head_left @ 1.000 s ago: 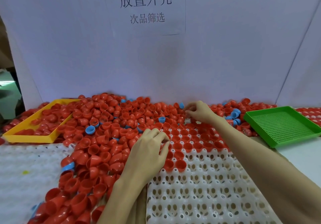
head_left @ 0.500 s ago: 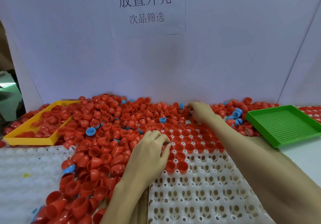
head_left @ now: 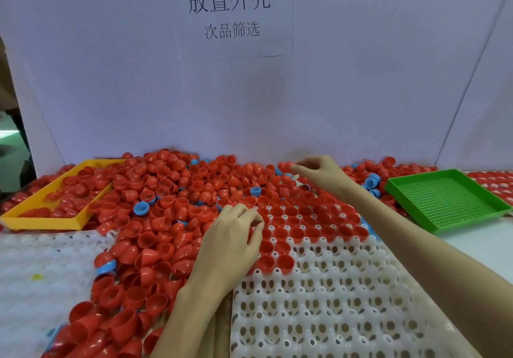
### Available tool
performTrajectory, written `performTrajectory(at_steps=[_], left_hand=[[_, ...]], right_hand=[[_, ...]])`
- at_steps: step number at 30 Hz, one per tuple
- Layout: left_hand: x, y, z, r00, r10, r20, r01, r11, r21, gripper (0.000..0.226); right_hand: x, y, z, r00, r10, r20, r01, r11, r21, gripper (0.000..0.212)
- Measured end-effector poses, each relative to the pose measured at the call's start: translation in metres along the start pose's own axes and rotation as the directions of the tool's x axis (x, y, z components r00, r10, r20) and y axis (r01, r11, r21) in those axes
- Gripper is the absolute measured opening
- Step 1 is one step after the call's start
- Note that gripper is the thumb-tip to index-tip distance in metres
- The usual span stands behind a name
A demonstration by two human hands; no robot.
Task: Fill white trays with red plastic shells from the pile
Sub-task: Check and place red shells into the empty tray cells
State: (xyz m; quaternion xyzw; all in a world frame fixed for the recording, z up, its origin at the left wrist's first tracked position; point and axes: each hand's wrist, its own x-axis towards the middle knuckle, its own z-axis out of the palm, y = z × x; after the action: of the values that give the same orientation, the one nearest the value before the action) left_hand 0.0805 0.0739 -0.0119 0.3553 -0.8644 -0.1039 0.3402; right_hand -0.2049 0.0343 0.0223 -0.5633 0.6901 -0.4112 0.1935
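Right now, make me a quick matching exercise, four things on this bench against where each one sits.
Things:
1. yellow tray
2. green tray
3. white tray
4. paper sign

Places:
A. far right, holding no shells
B. on the back wall
C. far left, holding red shells
D. front centre, far rows filled

Pairs: 1-C, 2-A, 3-D, 4-B
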Motion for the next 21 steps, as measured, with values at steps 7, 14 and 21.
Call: performTrajectory(at_steps=[7,14,21], left_hand=[[0.003,0.010,0.001,0.986,-0.162,-0.030,0.137,0.907,-0.398,0.053],[0.002,0.027,-0.003,0.983,-0.130,0.126,0.181,0.676,-0.714,0.019],[-0.001,0.030,-0.003,0.930,-0.029,0.367,0.302,0.631,-0.715,0.022]], right_hand=[[-0.087,-0.034,-0.002,0.921,-0.086,0.380,-0.132,0.848,0.513,0.031],[-0.153,-0.040,0.007,0.962,-0.058,0.268,-0.109,0.816,0.568,0.034],[-0.177,-0.036,0.018,0.971,-0.219,-0.099,0.238,0.930,0.279,0.015]])
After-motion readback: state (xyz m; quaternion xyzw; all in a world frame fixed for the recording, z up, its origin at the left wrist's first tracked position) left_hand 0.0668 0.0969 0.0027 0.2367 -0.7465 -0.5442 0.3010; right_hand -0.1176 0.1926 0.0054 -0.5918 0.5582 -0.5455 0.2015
